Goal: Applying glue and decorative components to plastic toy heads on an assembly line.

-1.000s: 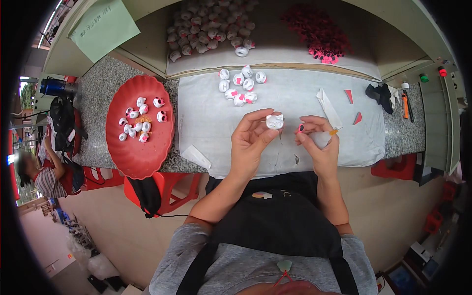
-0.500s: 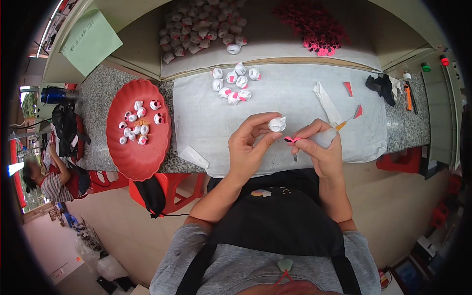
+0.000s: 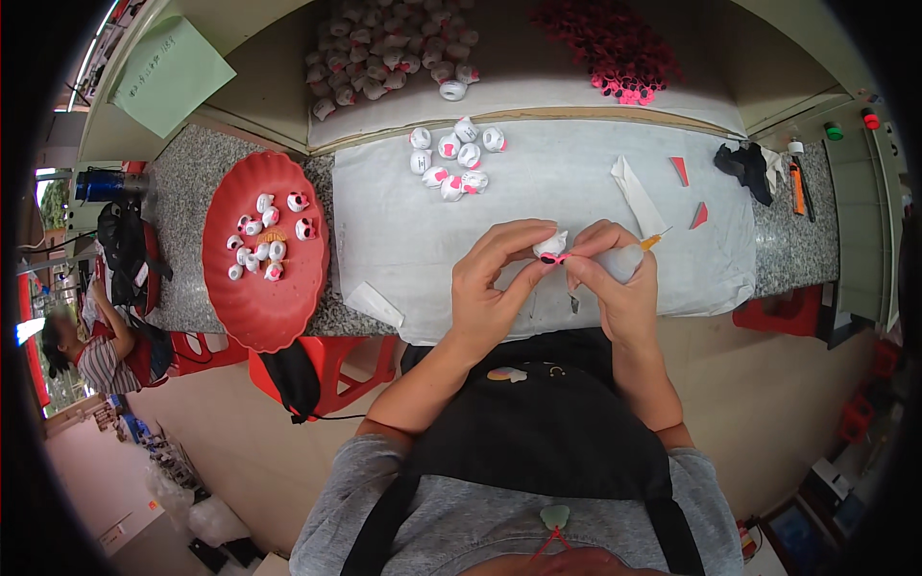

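Note:
My left hand point(image 3: 488, 286) pinches a small white figurine head point(image 3: 551, 242) between thumb and fingers. A tiny pink-and-black piece point(image 3: 553, 258), shaped like a pair of glasses, is at the head's near side, pinched by the thumb and finger of my right hand point(image 3: 626, 298). Whether the two are joined cannot be made out. Tucked in my right hand is also a translucent squeeze bottle point(image 3: 622, 262) with a yellow needle tip, pointing away to the right. A thin dark metal tip point(image 3: 574, 304) shows below the right fingers; the rest of that tool is hidden.
Several white heads point(image 3: 448, 145) stand on the white sheet point(image 3: 384, 221); a pile point(image 3: 384, 48) lies on the shelf beside pink pieces point(image 3: 615, 48). A red scalloped tray point(image 3: 223, 288) holds more heads. Right are red scraps point(image 3: 680, 171), black cloth point(image 3: 744, 171) and an orange cutter point(image 3: 797, 192).
The pink-and-black piece in my right hand has moved left and up against the white head. Both hands have come together, and the left fingers have tilted the head.

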{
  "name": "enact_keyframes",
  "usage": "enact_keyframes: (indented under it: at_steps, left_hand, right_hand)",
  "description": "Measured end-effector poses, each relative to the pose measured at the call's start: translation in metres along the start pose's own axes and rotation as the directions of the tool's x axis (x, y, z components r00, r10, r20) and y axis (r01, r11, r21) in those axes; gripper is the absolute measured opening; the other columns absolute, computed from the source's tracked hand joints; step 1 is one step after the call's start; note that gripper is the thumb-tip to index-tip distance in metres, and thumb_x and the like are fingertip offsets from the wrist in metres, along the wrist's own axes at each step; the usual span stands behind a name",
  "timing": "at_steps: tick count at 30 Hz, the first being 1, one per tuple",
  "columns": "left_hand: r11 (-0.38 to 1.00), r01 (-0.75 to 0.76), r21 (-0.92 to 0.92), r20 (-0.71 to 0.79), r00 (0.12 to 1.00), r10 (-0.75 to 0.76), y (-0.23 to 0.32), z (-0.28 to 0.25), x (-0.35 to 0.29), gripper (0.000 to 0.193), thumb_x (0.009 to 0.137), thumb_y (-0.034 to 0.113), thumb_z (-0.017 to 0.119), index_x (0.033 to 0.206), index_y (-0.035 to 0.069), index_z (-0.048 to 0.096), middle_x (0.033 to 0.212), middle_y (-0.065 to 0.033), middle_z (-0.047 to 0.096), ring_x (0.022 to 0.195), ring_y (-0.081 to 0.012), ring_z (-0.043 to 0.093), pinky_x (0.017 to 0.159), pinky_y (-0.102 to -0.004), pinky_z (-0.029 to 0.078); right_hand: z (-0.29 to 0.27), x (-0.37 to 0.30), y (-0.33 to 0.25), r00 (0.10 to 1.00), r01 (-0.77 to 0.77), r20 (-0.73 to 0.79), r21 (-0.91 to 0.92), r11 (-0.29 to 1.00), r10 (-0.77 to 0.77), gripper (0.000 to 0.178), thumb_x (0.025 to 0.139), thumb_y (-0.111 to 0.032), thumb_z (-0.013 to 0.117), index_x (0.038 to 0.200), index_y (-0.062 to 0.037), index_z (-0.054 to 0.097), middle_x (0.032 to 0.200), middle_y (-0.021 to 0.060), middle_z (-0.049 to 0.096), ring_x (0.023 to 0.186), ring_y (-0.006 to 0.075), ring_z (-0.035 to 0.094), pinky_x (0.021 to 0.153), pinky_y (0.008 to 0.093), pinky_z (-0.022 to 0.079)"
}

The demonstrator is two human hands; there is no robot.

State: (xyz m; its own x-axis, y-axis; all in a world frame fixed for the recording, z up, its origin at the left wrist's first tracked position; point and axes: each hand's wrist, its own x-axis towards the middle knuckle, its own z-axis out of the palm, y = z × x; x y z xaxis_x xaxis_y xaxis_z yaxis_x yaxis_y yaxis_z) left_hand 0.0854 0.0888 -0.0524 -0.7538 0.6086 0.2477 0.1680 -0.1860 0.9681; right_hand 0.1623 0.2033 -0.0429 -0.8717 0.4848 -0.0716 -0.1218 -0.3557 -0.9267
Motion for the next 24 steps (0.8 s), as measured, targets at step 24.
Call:
enact_keyframes:
  at_steps: [24]
  left_hand:
    - [0.837, 0.219, -0.502, 0.195, 0.971, -0.137, -0.002, -0.007, -0.005, 0.024, 0.072, -0.006, 0.053, 0.095, -0.003, 0.053, 0.098, -0.013, 0.051, 0.09, -0.017, 0.05, 0.076, -0.0256, 0.042]
  right_hand:
    - [-0.003, -0.006, 0.003, 0.992, 0.057, 0.118, -0.148, 0.987, -0.039, 0.025, 0.063, 0.003, 0.063, 0.086, 0.0015, 0.052, 0.086, 0.0115, 0.057, 0.066, 0.0102, 0.051, 0.053, 0.0201, 0.041]
